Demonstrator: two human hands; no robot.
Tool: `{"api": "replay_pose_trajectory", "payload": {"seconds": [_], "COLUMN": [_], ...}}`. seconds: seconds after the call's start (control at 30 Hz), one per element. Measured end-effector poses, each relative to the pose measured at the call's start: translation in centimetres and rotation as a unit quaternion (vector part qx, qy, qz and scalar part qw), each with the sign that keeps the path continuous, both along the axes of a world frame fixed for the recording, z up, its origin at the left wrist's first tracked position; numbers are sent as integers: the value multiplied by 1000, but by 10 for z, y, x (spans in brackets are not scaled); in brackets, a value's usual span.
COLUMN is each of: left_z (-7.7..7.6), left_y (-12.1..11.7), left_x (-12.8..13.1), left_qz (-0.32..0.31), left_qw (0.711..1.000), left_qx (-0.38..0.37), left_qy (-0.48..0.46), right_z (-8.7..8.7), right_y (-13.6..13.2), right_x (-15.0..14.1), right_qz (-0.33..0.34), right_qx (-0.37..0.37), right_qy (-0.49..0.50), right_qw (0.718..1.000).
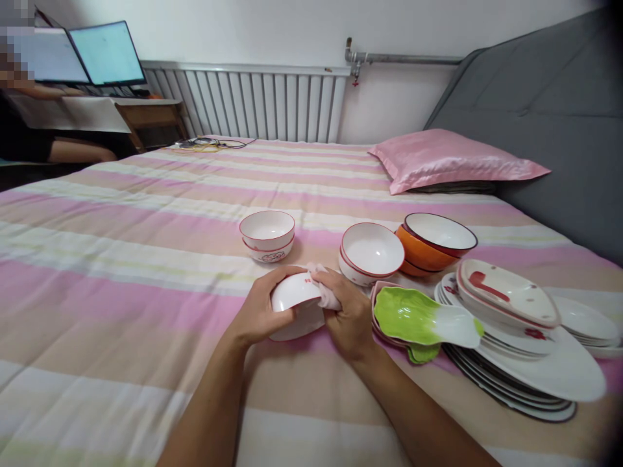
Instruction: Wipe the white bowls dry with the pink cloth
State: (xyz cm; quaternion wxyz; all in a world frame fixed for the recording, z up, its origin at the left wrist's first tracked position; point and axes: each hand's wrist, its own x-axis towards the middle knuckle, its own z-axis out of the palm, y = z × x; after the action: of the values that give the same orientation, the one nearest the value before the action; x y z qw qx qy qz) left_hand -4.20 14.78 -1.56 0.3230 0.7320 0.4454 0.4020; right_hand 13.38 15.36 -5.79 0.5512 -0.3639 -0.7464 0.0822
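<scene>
My left hand (263, 310) is closed around a white bowl (291, 292) with a small red mark, tilted low over the bed. Below it shows a white curved surface with a red rim; I cannot tell if that is a second bowl. A pale pink cloth (329, 297) is gripped in my right hand (351, 318) and pressed against the bowl's right side. Just beyond my hands stand two stacks of red-rimmed white bowls, a left stack (267, 237) and a right stack (372, 253).
Orange bowls (418, 250) are stacked farther right. Near my right forearm lie a green cabbage-shaped dish (409, 316), piled plates (579, 370) and an oval dish (525, 295). A pink pillow (452, 159) and cables (209, 144) lie farther back. A person sits at a desk with monitors (109, 55).
</scene>
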Motion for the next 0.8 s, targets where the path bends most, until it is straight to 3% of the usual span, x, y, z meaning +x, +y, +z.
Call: {"api": "replay_pose_trajectory", "payload": {"seconds": [0.4, 0.8], "left_z": [5, 0], "left_y": [-7, -4], "left_x": [9, 7], "left_qz": [13, 0], "left_qw": [997, 992], "left_qx": [76, 82], "left_qy": [-23, -98], "right_z": [5, 5], "right_y": [0, 1], "right_x": [1, 1], "right_qz": [5, 14], "right_qx": [-11, -59], "right_qy": [46, 99], "right_qw": [999, 993]}}
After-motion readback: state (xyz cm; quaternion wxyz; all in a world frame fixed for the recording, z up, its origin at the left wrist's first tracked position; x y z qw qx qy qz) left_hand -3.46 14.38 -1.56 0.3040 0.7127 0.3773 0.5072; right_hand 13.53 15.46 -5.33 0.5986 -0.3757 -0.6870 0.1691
